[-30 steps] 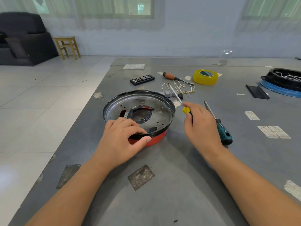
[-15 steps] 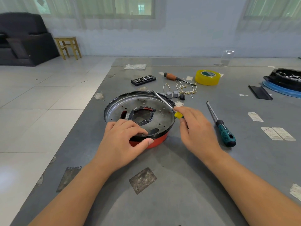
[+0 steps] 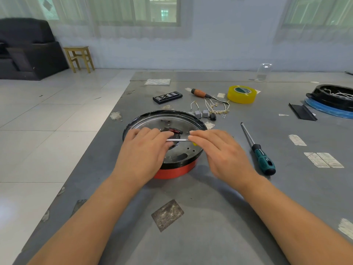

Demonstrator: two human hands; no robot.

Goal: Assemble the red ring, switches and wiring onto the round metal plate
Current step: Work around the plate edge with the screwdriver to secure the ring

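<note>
- Both hands have shifted over the round metal plate [image 3: 172,122]; right hand [image 3: 222,152] and left hand [image 3: 142,152] pinch a small screwdriver [image 3: 177,140] across it.
- Plate judged rigid, light, slippery; hold its rim.

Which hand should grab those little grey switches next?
Probably the right hand. The switches lie just past the plate's far right edge, nearer that hand. But it holds the small screwdriver, which the left hand also touches.

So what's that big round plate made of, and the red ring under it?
The round silver plate looks like bare metal: grey, shiny, reflective, with punched holes and a glossy black rim. The red ring beneath looks smooth and evenly coloured, probably plastic or painted metal; the picture cannot settle which.
</note>
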